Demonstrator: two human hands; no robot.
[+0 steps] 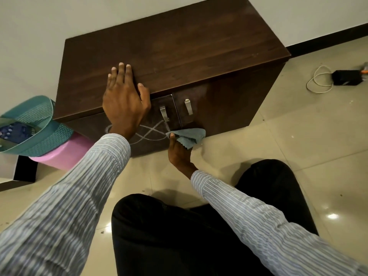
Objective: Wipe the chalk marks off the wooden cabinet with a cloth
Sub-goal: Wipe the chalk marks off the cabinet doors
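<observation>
Nearest the camera, dark-trousered knees [199, 226] filled the bottom centre of the frame, with two striped shirt sleeves [65, 196] reaching up from the lower corners. The right hand [179, 154], just right of centre, had its grip pinched on a crumpled grey-blue cloth [188, 137], thumb pointing up along the cloth's left edge; the cloth was pressed low against the cabinet front where it met the floor. The left hand [125, 98], left of centre, lay flat with its grip spread, fingers on the top panel and thumb hooked over the front edge of the wooden cabinet [179, 46].

White chalk marks [151, 132], looping and crossing lines, showed on the left door just left of the cloth, partly hidden by the left wrist. Two slim metal handles [164, 114] stood side by side on the dark, glossy doors. The cabinet's top was a brown wood grain with a dull sheen.

The floor [288, 146] was glossy beige tile catching ceiling lights. At the left edge a teal mesh basket [39, 124] rested tilted on a pink plastic tub [59, 158]. At the upper right, a black box [346, 77] with a coiled white cable [318, 80] lay on the tiles beside the pale wall's dark skirting.
</observation>
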